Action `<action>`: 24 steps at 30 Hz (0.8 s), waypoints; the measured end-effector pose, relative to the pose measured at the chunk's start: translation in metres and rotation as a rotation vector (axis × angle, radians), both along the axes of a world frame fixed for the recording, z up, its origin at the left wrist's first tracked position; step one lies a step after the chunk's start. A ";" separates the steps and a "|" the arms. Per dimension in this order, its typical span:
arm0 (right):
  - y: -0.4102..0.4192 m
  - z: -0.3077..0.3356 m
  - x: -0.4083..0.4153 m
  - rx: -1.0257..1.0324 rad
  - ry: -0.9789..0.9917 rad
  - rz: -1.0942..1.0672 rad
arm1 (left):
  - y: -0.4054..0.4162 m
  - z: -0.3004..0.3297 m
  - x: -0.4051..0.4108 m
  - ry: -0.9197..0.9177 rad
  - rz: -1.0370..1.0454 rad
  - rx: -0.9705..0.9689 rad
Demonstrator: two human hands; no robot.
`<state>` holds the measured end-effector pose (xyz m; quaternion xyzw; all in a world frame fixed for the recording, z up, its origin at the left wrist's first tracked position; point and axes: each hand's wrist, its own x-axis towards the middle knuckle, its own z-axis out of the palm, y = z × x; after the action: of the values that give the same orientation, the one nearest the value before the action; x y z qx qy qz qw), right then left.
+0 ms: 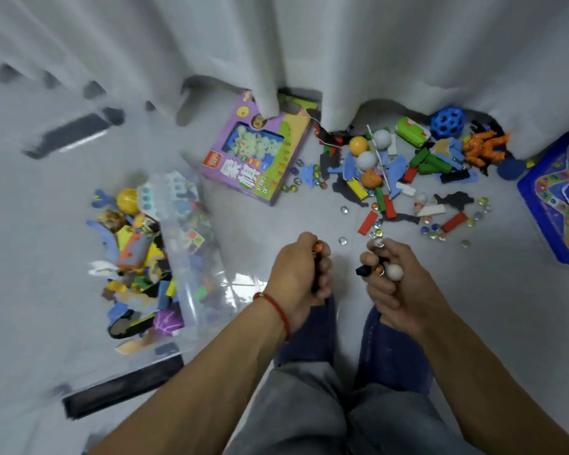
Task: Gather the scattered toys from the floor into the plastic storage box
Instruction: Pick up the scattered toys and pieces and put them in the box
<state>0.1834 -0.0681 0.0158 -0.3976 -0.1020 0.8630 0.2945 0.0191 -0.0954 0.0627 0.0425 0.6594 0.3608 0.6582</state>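
Nearest the camera, grey trousers and dark blue slippers are seen on the pale floor. Just past them both hands are held side by side over the floor, a bit apart. The left hand, with a red string bracelet on its wrist, is curled tight around a small bunch of toys; an orange marble is seen poking out at the top, the rest is hidden in the fist. The right hand is also closed on a handful: a white ball piece, a black bit and a couple of marbles are gripped by its fingers, with one clear marble pinched at the tips.

To the left, the clear plastic storage box is sitting on the floor, blurry, already loaded with colourful blocks and foam pieces. A dark strip lies near its close corner, maybe a lid edge, hard to tell.

Further out, a purple game box is lying flat in the middle. To the right of it the scattered toys are spread around: marbles, red and green blocks, white and orange balls, an orange figure, a blue holed ball. A blue game board is at the far right edge. White curtains are hanging at the back.
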 end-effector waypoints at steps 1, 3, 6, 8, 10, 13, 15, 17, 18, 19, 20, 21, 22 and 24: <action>0.002 0.018 -0.018 0.028 -0.008 0.056 | -0.008 0.019 -0.009 -0.095 0.069 0.029; 0.006 0.060 -0.057 0.117 -0.048 0.193 | -0.027 0.059 -0.035 -0.202 0.161 0.126; 0.009 0.133 -0.117 0.265 -0.131 0.424 | -0.064 0.105 -0.091 -0.209 0.288 0.266; 0.008 0.178 -0.156 0.357 -0.196 0.576 | -0.089 0.125 -0.128 -0.131 0.397 0.292; 0.005 0.214 -0.196 0.441 -0.240 0.681 | -0.113 0.139 -0.159 -0.067 0.491 0.291; -0.010 0.245 -0.246 0.485 -0.313 0.742 | -0.135 0.154 -0.187 0.012 0.581 0.284; -0.024 0.253 -0.261 0.435 -0.314 0.806 | -0.143 0.161 -0.195 0.077 0.567 0.248; -0.032 0.251 -0.261 0.436 -0.339 0.858 | -0.147 0.168 -0.194 0.107 0.505 0.231; -0.032 0.248 -0.257 0.472 -0.381 0.855 | -0.147 0.170 -0.192 0.123 0.475 0.227; -0.030 0.243 -0.251 0.512 -0.436 0.845 | -0.147 0.171 -0.191 0.152 0.460 0.225; -0.026 0.238 -0.243 0.553 -0.493 0.848 | -0.146 0.171 -0.188 0.183 0.458 0.230; -0.022 0.234 -0.231 0.586 -0.546 0.864 | -0.144 0.169 -0.184 0.203 0.464 0.239; -0.015 0.229 -0.216 0.610 -0.592 0.878 | -0.141 0.167 -0.180 0.217 0.471 0.251; 0.004 0.217 -0.179 0.620 -0.681 0.875 | -0.130 0.161 -0.167 0.249 0.462 0.272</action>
<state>0.0047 -0.0643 0.2331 -0.4674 -0.5884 0.6590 -0.0329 -0.1481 -0.2251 0.2239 0.0230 0.6731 0.5780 0.4608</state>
